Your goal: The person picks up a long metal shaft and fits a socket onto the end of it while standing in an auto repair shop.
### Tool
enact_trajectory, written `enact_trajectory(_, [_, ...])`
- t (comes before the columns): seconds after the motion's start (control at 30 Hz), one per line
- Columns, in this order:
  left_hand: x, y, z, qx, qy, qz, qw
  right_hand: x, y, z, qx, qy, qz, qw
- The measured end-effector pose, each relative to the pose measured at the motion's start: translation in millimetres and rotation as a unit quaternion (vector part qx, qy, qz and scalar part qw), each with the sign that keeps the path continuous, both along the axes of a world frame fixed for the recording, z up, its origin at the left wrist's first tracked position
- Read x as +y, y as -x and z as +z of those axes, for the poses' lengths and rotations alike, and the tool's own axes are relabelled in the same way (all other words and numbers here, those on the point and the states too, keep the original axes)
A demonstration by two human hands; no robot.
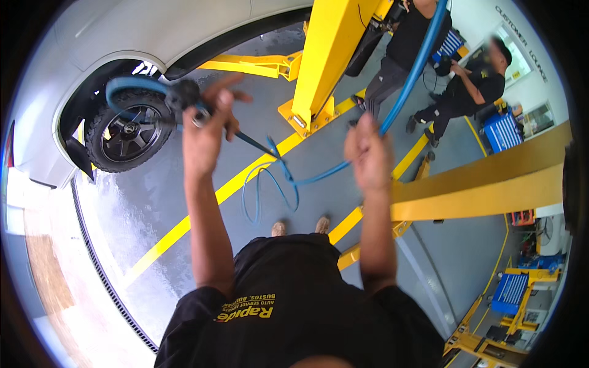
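My left hand [207, 132], smeared by motion, holds a dark air tool [183, 95] with a metal ring; some fingers stick out past it, and its exact kind is too blurred to tell. A blue loop of hose bends out beside the tool, in front of the wheel [130, 130]. My right hand [370, 156] is closed round a blue air hose [410, 80] at chest height. From the upper right, this hose comes down to that hand, then sags left into loose loops. A dark line runs from there up toward my left hand.
A pale vehicle [123, 30] is raised at the upper left. Yellow lift posts [322, 55] and a lift beam [478, 193] flank me. Two people, one in black [481, 83], stand at the upper right near a blue tool cabinet [503, 132]. The floor shines wet at left.
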State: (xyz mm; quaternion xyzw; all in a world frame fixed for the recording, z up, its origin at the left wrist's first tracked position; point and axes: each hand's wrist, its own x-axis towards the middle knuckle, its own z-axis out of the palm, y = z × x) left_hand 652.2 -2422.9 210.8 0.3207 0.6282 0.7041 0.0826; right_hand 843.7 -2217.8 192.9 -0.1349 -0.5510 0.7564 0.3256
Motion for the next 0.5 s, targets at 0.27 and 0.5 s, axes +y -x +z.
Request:
enact_trajectory(0.27, [53.6, -87.2, -80.2, -0.045, -0.045, -0.182, 0.981, -2.5, 61.7, 206.4, 0.245, -0.127, 0.182, 0.944])
enact_trajectory(0.5, [39.0, -73.8, -65.7, -0.010, -0.016, -0.167, 0.986, -40.3, 104.9, 201.2, 0.143, -0.113, 0.123, 0.975])
